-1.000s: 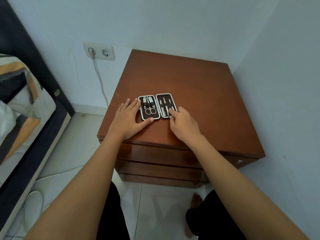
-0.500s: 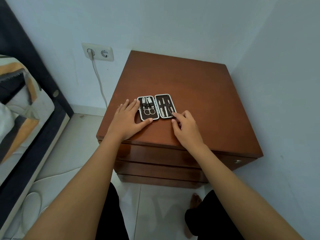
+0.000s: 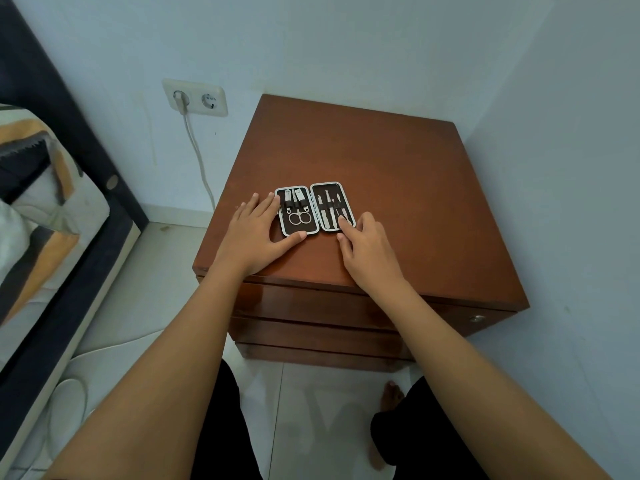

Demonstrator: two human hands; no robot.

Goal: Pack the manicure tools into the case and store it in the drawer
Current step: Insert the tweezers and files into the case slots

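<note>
**Pinning the open case flat on the nightstand**

Lying wide open near the front edge of the wooden nightstand (image 3: 381, 161), the manicure case (image 3: 314, 209) shows both halves side by side, silver rims up. Over on the left half, small scissors (image 3: 300, 218) sit with their ring handles toward the person, and two clipper-like tools are strapped above them. On the right half, a row of slim metal tools (image 3: 330, 209) is tucked under an elastic band; exactly what each one is, too small to tell.

Left hand (image 3: 254, 233) now: spread flat on the wood, fingers extended along the case's left edge, thumb stretched across under the near rim of the left half. It is bracing the case, not gripping anything.

Right hand (image 3: 369, 251): loosely curled, palm down, a fingertip (image 3: 343, 221) pressing onto the near corner of the right half, right on the ends of the slim tools. Nothing is lifted and nothing is enclosed in it.

Below the top, the drawer fronts (image 3: 311, 306) are all pushed in, with one small metal knob (image 3: 477, 319) visible on the right side. To the left, a wall socket (image 3: 195, 98) has a white cable plugged in, and a bed (image 3: 52, 188) edges into view.
</note>
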